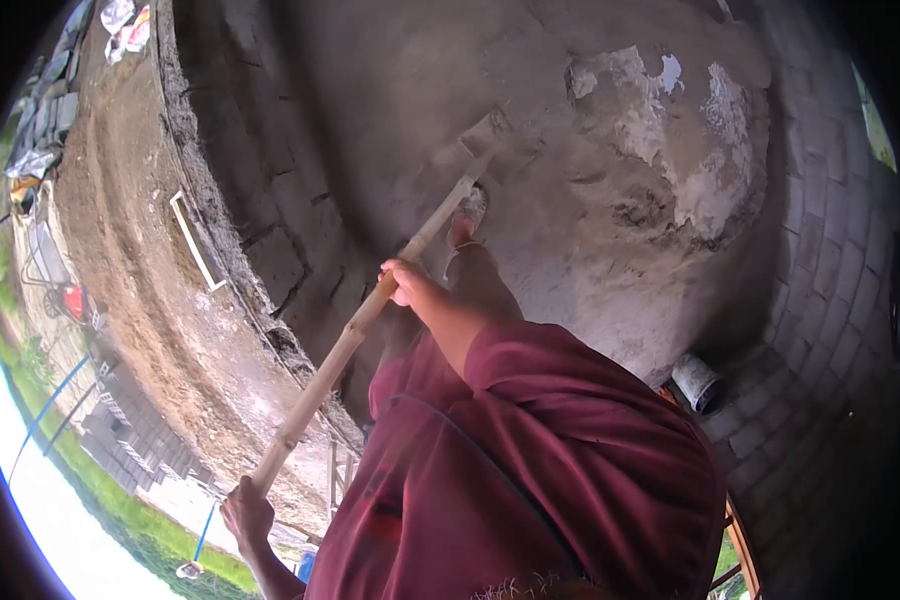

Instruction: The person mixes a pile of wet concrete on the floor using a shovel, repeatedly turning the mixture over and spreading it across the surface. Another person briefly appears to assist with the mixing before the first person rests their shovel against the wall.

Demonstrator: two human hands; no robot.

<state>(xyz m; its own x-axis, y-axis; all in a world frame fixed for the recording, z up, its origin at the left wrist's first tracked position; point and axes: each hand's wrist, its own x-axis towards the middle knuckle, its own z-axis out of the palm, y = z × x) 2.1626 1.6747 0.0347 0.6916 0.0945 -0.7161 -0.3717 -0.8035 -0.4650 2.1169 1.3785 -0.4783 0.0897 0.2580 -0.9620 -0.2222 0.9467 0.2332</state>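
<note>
A long bamboo-handled shovel (340,357) runs diagonally across the view. My right hand (402,282) is closed around the middle of its shaft, and my left hand (248,512) grips the shaft near its top end, at the lower left. The shovel's flat blade (487,134) is coated in grey and rests low on the wet-looking grey floor (400,90); its edge blends into the surface. Just behind the blade stands my foot (472,204), smeared with grey. To the right lies a mound of grey mix (660,150) with pale, dry-looking patches.
A low block wall edge (205,170) curves along the left, with brown soil (120,200) and a white bar (198,245) beyond. A block wall (830,260) rises at right. A bucket (696,382) lies near my right side. Block stacks (135,430) stand outside.
</note>
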